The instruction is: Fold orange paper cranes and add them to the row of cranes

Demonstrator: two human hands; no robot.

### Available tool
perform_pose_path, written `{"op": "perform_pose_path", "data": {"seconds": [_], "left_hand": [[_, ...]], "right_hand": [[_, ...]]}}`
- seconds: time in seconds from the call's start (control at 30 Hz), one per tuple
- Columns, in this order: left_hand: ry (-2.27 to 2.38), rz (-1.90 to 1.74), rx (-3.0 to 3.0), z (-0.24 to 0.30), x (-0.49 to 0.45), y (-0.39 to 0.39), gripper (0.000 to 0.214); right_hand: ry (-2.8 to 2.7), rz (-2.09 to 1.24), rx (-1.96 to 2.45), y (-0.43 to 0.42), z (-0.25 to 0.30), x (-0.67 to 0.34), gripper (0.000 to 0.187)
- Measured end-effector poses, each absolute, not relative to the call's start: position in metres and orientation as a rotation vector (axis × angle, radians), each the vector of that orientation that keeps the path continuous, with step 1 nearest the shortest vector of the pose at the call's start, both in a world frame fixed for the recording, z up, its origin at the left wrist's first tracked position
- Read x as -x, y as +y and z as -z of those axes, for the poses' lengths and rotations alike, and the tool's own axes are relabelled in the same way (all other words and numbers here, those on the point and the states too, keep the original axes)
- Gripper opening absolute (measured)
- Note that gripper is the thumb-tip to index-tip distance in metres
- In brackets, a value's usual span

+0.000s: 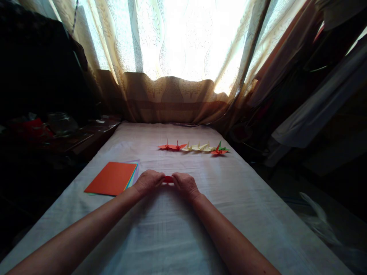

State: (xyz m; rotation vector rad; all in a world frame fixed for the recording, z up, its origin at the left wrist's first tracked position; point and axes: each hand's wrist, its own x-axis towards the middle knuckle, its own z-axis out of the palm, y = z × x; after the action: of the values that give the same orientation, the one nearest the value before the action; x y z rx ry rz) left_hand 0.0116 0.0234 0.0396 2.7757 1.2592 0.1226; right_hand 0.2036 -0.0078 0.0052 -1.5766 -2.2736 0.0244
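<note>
Between my two hands is a small piece of folded red paper (168,179), mostly covered by the fingers. My left hand (149,181) is closed on its left end, and my right hand (185,185) is closed on its right end. Both hands are just over the white cloth, and the fingertips are hidden behind the knuckles. Left of my left hand lies a stack of square coloured papers (111,178), orange on top. Beyond the hands, a row of folded paper cranes in red, cream (197,147) and green stands on the cloth.
A white cloth (243,214) covers the bed-like surface. Curtains (172,95) hang at its far end before a bright window. On the left is a dark side table (86,133) with a jar and clutter. Clothes (312,110) hang on the right, above a plastic bag (321,217).
</note>
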Motion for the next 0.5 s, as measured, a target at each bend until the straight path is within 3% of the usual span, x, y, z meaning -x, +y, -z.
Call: {"op": "perform_pose_path", "data": {"seconds": [0.27, 0.5], "left_hand": [[1.298, 0.027, -2.486, -0.041, -0.019, 0.033, 0.027], [1.661, 0.072, -2.489, -0.029, -0.022, 0.023, 0.028]], "right_hand": [[-2.122, -0.278, 1.638, -0.005, -0.008, -0.202, 0.017], [-2.114, -0.263, 1.674, -0.007, 0.003, -0.195, 0.015]]}}
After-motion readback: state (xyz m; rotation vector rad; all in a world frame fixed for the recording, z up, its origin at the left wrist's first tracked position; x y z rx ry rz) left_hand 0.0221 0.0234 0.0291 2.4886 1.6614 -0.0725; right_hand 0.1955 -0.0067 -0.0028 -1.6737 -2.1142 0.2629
